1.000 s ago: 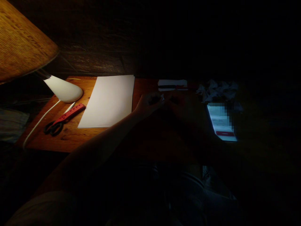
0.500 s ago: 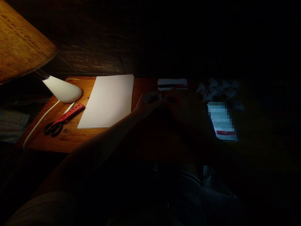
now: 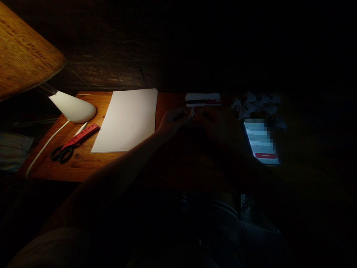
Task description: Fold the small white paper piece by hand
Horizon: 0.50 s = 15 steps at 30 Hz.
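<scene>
In the dim middle of the table, my left hand (image 3: 174, 119) is closed, its fingertips pinching a small piece of white paper (image 3: 192, 111). My right hand (image 3: 209, 118) meets it from the other side, fingers also closed on the paper; deep shadow hides much of this hand. Just beyond both hands lie white paper pieces (image 3: 199, 97) with a black and red pen-like object (image 3: 208, 101) across them. To their right sits a group of several small folded or crumpled white papers (image 3: 258, 104).
A stack of white sheets (image 3: 126, 119) lies left of my hands. Scissors (image 3: 65, 152) in a red cover rest near the lamp (image 3: 75, 108), whose white cord (image 3: 46, 147) runs off the table's left edge. A lit phone (image 3: 260, 141) lies at the right.
The white paper between my fingertips shows a little more and stands more upright. My hands stay together in nearly the same place; the whole view has shifted slightly.
</scene>
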{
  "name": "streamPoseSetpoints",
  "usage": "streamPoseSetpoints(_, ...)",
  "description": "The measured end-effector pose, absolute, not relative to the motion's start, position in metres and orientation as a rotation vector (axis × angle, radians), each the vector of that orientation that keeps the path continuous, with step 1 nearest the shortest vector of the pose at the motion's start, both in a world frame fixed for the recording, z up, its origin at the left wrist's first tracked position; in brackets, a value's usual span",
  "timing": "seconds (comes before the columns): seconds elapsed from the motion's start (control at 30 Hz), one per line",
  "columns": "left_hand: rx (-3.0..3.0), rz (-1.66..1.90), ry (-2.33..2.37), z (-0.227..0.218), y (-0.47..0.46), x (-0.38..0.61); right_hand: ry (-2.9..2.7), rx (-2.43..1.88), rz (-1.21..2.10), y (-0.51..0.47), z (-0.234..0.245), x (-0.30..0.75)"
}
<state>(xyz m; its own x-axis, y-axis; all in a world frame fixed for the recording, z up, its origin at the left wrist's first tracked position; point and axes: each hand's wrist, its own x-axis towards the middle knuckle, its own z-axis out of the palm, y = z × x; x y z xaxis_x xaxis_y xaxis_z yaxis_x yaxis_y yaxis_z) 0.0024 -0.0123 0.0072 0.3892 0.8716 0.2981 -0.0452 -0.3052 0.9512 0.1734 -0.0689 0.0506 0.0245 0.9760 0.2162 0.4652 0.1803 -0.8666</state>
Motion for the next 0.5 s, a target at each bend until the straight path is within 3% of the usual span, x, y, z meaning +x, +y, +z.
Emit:
streamPoseSetpoints(0.27, 1.670, 1.124, 0.752, 0.007, -0.013, 0.004, -1.657, -1.429, 0.740, -0.079, 0.070, 0.180)
streamPoseSetpoints(0.5, 1.799, 1.230, 0.800, 0.005, -0.017, 0.006, -1.483, -1.425, 0.851, -0.071, 0.057, 0.174)
